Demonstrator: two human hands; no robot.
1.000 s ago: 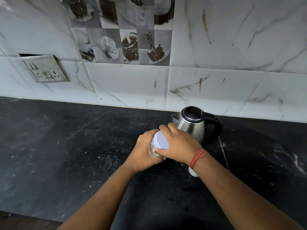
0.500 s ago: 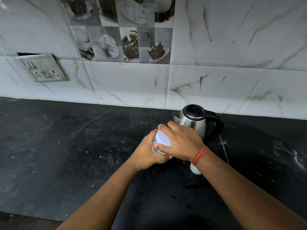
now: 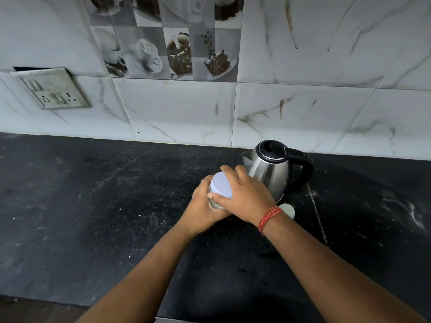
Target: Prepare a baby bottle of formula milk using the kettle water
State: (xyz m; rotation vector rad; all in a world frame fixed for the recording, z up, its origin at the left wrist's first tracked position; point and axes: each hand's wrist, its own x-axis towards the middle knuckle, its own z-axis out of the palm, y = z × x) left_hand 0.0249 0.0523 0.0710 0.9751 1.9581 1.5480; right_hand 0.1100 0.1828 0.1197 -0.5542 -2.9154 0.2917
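A clear jar with a pale lilac lid (image 3: 221, 184) stands on the black counter (image 3: 98, 220) in front of the kettle. My left hand (image 3: 202, 209) grips the jar's body from the left. My right hand (image 3: 245, 196) curls over the lid, thumb and fingers round its edge. Most of the jar's body is hidden by both hands. A steel kettle (image 3: 270, 173) with a black lid and handle stands just behind my right hand, spout pointing left. A small pale round object (image 3: 288, 210) lies on the counter behind my right wrist, partly hidden.
A marble-tiled wall (image 3: 177, 113) rises at the back of the counter. A socket plate (image 3: 54, 89) is set in the wall at the left. The counter's front edge (image 3: 70, 305) runs across the lower left.
Both hands stay on the jar and its lid; my right hand has shifted slightly round the lid. The kettle has not moved.
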